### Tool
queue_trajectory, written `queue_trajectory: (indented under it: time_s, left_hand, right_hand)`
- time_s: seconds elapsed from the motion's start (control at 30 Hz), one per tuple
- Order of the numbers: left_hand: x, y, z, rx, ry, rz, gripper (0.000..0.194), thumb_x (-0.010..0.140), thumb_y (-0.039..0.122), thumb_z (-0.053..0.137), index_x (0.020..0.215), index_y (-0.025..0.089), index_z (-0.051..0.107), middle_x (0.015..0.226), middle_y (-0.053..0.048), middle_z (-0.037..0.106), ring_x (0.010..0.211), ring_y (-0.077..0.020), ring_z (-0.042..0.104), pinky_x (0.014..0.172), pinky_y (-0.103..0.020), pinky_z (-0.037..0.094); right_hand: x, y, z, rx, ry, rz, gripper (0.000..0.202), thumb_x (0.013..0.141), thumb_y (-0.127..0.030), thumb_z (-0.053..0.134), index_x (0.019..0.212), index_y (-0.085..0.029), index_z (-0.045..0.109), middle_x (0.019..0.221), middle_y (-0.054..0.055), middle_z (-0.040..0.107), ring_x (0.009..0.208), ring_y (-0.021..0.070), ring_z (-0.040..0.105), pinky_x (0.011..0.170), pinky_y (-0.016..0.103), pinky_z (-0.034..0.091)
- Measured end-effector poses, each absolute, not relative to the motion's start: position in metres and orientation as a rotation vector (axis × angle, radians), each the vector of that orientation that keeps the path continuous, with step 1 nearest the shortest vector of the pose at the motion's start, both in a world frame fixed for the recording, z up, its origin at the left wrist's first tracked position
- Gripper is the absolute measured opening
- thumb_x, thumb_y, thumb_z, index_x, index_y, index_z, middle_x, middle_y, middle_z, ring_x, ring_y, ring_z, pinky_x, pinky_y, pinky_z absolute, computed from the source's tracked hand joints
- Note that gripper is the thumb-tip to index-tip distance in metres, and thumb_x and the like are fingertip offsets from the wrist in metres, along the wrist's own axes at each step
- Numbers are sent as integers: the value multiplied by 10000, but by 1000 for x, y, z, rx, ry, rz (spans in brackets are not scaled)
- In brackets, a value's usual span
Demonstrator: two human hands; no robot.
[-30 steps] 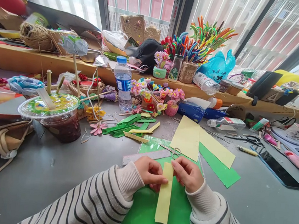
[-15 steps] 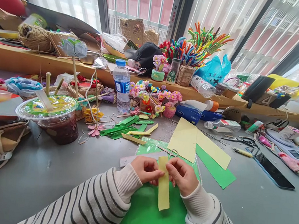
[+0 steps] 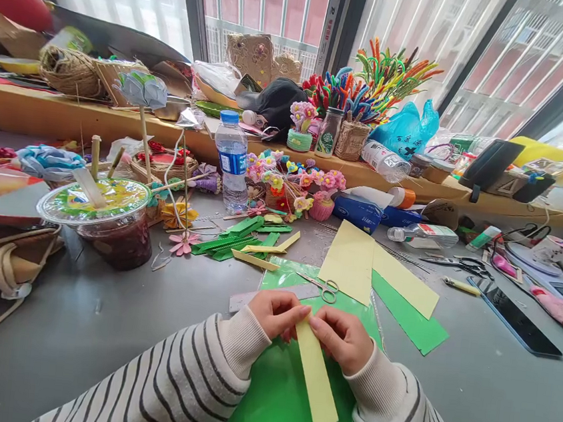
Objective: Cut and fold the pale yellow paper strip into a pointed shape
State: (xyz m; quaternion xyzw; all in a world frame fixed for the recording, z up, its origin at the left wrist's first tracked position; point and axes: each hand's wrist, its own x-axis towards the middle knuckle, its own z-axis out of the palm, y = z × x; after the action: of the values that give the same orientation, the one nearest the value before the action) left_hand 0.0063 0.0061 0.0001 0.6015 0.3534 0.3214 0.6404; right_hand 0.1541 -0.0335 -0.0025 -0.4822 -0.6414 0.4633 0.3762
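Note:
A strip of pale yellow paper (image 3: 317,379) slants down toward me, its upper end pinched between both hands. My left hand (image 3: 278,313) is closed on that end from the left, thumb and finger together. From the right, my right hand (image 3: 343,338) grips the same end; the fingertips of the two hands nearly meet. Beneath them lies a green sheet (image 3: 276,405). Just beyond the hands are small scissors (image 3: 328,290) and a ruler (image 3: 246,300), partly hidden by my left hand. Larger pale yellow sheets (image 3: 349,262) overlap a green piece (image 3: 409,315) to the right.
Folded green strips (image 3: 233,239) lie at mid-table. A lidded drink cup (image 3: 117,241) and a water bottle (image 3: 231,162) stand on the left and behind. A phone (image 3: 516,316), black scissors (image 3: 471,266) and a scale (image 3: 546,272) lie right. A cluttered ledge (image 3: 268,149) runs along the back.
The yellow strip now reaches further down and to the right, its free end lower. Both hands have shifted so they hold its top end rather than its upper middle.

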Motion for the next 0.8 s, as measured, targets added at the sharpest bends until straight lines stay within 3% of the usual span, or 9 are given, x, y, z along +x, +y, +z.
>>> queue_trajectory:
  time_s: [0.43, 0.8]
  left_hand:
    - [7, 2, 1, 1525, 895, 723, 327, 647, 394, 522, 499, 106, 479, 411, 21, 442, 352, -49, 400, 347, -149, 295]
    - [-1, 16, 2, 1298, 927, 919, 321, 625, 400, 559, 511, 113, 470, 422, 21, 471, 359, -54, 419, 369, -165, 340]
  right_hand:
    - [154, -33, -5, -1171, -1827, 1151, 275, 764, -356, 378, 565, -167, 352, 500, -38, 304, 445, 70, 280, 409, 210, 239]
    - [158, -32, -1, -1228, -1796, 1153, 296, 737, -397, 391, 558, -162, 387, 493, -31, 320, 435, 73, 290, 397, 213, 227]
